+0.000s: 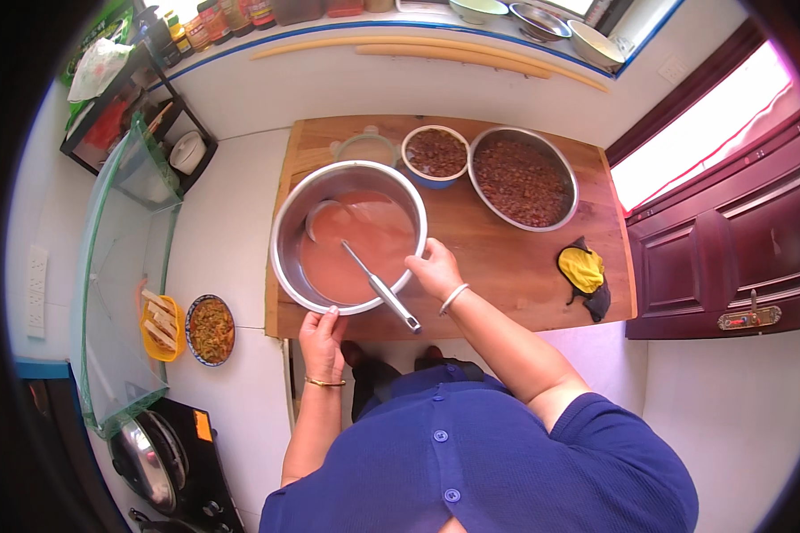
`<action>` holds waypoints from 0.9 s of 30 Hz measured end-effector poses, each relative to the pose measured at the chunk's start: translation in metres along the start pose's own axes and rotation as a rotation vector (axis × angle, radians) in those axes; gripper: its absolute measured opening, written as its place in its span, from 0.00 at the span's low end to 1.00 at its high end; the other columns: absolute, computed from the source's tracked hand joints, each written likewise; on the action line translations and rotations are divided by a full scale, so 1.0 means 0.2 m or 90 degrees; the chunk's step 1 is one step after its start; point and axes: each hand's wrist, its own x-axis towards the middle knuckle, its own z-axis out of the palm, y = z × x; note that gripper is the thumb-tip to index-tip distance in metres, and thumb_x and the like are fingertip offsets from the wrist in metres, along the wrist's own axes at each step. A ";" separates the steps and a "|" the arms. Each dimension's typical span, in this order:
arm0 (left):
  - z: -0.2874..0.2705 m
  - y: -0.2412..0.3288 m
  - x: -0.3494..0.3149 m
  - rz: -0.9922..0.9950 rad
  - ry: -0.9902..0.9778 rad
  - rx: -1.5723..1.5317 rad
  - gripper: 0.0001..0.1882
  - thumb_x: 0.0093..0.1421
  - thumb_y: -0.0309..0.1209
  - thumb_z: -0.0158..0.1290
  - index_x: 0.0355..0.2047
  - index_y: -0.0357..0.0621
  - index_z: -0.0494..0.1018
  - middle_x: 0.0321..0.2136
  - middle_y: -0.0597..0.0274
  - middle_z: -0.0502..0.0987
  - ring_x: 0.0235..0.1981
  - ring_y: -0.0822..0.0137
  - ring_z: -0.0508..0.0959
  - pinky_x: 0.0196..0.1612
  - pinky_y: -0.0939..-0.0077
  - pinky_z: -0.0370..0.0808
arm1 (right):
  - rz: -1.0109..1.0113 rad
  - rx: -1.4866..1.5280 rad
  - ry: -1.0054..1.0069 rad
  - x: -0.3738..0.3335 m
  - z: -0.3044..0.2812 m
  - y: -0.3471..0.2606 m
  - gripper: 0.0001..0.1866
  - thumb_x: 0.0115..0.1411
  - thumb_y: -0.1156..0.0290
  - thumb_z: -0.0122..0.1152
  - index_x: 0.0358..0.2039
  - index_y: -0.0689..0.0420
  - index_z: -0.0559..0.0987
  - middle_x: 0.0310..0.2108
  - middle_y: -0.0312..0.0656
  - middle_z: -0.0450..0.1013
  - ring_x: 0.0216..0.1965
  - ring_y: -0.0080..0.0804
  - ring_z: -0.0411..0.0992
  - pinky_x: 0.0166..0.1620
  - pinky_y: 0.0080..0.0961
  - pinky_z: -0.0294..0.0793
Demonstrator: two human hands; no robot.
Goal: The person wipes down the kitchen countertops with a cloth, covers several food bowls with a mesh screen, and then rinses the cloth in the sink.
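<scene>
My left hand (322, 342) grips the near rim of the big steel bowl (284, 240) of reddish batter on the wooden table (507, 258); my right hand (434, 269) clasps its right rim, ladle (378, 286) resting inside just beside it.

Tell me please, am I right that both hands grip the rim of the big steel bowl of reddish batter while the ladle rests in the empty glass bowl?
Not quite: the head view shows the ladle resting in the big steel bowl of batter itself. Both hands, left and right, do grip its rim.
</scene>
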 end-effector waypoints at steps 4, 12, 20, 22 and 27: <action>0.14 -0.19 -0.07 -0.022 -0.008 0.016 0.03 0.56 0.24 0.52 0.31 0.43 0.70 0.31 0.65 0.74 0.33 0.72 0.74 0.42 0.75 0.74 | 0.043 0.098 -0.002 -0.03 -0.21 0.24 0.11 0.45 0.71 0.59 0.27 0.63 0.73 0.27 0.41 0.70 0.27 0.27 0.69 0.32 0.25 0.69; 0.26 -0.33 0.00 -0.039 -0.018 0.062 0.04 0.56 0.24 0.54 0.30 0.43 0.69 0.29 0.66 0.73 0.32 0.73 0.74 0.39 0.78 0.75 | 0.095 0.245 0.016 -0.02 -0.34 0.44 0.09 0.47 0.75 0.57 0.31 0.62 0.72 0.28 0.36 0.70 0.30 0.22 0.67 0.34 0.22 0.68; 0.28 -0.28 0.21 -0.055 -0.050 0.084 0.06 0.55 0.26 0.55 0.28 0.44 0.68 0.29 0.67 0.73 0.31 0.75 0.73 0.39 0.77 0.73 | 0.073 0.233 0.039 0.12 -0.25 0.46 0.10 0.51 0.77 0.58 0.34 0.60 0.71 0.31 0.35 0.70 0.32 0.21 0.68 0.38 0.19 0.68; 0.28 -0.26 0.25 -0.054 -0.059 0.086 0.06 0.55 0.26 0.55 0.28 0.44 0.68 0.29 0.67 0.73 0.31 0.75 0.72 0.39 0.77 0.73 | 0.079 0.239 0.044 0.15 -0.23 0.46 0.09 0.51 0.77 0.58 0.35 0.60 0.71 0.31 0.35 0.70 0.32 0.21 0.68 0.38 0.19 0.68; 0.30 -0.20 0.39 -0.058 -0.073 0.091 0.04 0.56 0.25 0.54 0.30 0.44 0.69 0.30 0.68 0.73 0.31 0.76 0.73 0.38 0.80 0.73 | 0.071 0.288 0.063 0.23 -0.17 0.40 0.09 0.50 0.74 0.59 0.32 0.61 0.73 0.29 0.36 0.71 0.31 0.21 0.68 0.36 0.21 0.68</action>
